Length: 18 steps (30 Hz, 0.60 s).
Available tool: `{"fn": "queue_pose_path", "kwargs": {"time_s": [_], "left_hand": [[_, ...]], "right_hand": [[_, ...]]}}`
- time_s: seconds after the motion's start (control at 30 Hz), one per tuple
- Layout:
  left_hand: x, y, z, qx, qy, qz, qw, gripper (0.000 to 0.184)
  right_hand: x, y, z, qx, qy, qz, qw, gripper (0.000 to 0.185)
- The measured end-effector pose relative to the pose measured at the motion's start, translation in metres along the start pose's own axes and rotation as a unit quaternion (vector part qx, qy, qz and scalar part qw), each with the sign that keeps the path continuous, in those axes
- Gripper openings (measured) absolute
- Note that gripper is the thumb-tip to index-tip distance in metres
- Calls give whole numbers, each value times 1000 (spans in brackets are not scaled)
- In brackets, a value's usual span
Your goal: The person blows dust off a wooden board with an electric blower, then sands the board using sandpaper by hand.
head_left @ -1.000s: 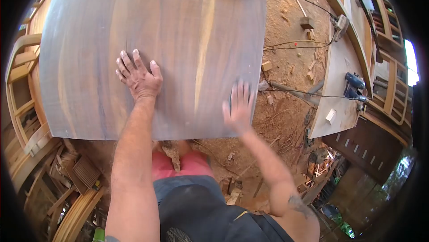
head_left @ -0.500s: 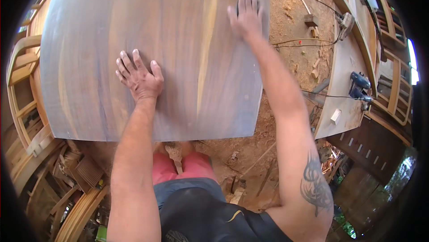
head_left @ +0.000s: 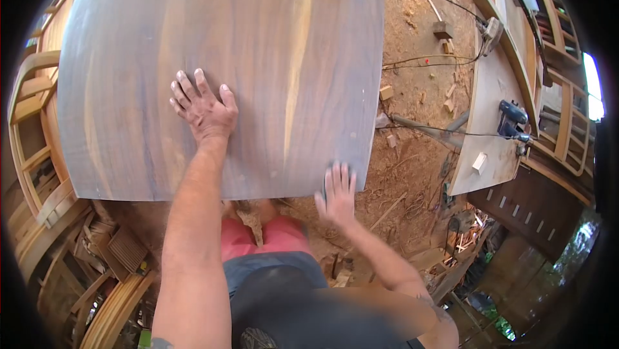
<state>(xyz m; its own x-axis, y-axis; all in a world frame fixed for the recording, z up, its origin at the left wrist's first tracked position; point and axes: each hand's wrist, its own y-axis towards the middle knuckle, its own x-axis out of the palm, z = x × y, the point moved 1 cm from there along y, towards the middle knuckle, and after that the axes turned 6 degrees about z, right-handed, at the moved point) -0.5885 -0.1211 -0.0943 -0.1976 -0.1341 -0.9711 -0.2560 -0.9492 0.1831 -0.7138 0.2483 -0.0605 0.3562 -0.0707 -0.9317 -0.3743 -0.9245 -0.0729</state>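
Note:
A broad wooden panel (head_left: 258,39) with brown, grey and yellow grain lies before me, its surface dusty. My left hand (head_left: 205,107) rests flat on it left of the middle, fingers spread and holding nothing. At the panel's near right corner is my right hand (head_left: 338,195), fingers stretched forward over a dark pad (head_left: 327,178). Only slivers of the pad show at the fingers, so its exact kind is hard to make out; it looks like a sanding pad.
Wood shavings and offcuts cover the ground (head_left: 412,130) to the right. A blue power tool (head_left: 514,114) sits on a pale board (head_left: 474,155), with cables (head_left: 438,62) running nearby. Curved wooden frames (head_left: 29,114) stand along the left side.
My right hand has swept with the dark pad from the panel's far right down to its near right corner. The cable across the far edge has slid off rightward. My left hand stays nearly still.

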Motion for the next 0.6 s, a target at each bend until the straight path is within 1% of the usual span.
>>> {"fn": "queue_pose_path", "kwargs": {"time_s": [0.03, 0.07, 0.13, 0.17, 0.2, 0.27, 0.33, 0.4, 0.43, 0.5, 0.57, 0.6], "left_hand": [[-1, 1, 0, 0, 1, -1, 1000, 72], [-2, 1, 1, 1, 1, -1, 1000, 72], [-2, 0, 1, -1, 3, -5, 1000, 71], [-2, 1, 2, -4, 4, -6, 1000, 71], [-2, 1, 1, -8, 7, -8, 1000, 70], [-3, -3, 0, -8, 0, -7, 1000, 70], [-1, 3, 1, -6, -7, 1, 1000, 71], [1, 1, 0, -1, -14, 4, 1000, 73], [1, 1, 0, -2, -13, 3, 1000, 73], [1, 1, 0, -5, -12, -1, 1000, 73], [-1, 1, 1, -4, -18, 4, 1000, 73], [-1, 1, 1, -3, -23, 6, 1000, 73]], "right_hand": [[-4, -31, -6, 10, 3, -36, 999, 77], [-13, -36, -13, 20, 5, -72, 997, 77], [-7, -7, 5, 0, -17, -43, 999, 78], [-6, 26, 13, -11, -27, -28, 999, 79], [-2, 74, 26, -34, -43, 11, 998, 79], [-7, 191, 46, -65, -70, 73, 993, 78], [-5, 305, 74, -72, -105, 132, 983, 76], [-18, 408, 88, -19, -130, 128, 983, 78], [-27, 452, 94, 14, -118, 119, 986, 78], [-35, 495, 95, 62, -104, 106, 987, 78], [-37, 507, 91, 95, -103, 98, 985, 78], [-35, 494, 90, 74, -103, 109, 986, 78]]}}
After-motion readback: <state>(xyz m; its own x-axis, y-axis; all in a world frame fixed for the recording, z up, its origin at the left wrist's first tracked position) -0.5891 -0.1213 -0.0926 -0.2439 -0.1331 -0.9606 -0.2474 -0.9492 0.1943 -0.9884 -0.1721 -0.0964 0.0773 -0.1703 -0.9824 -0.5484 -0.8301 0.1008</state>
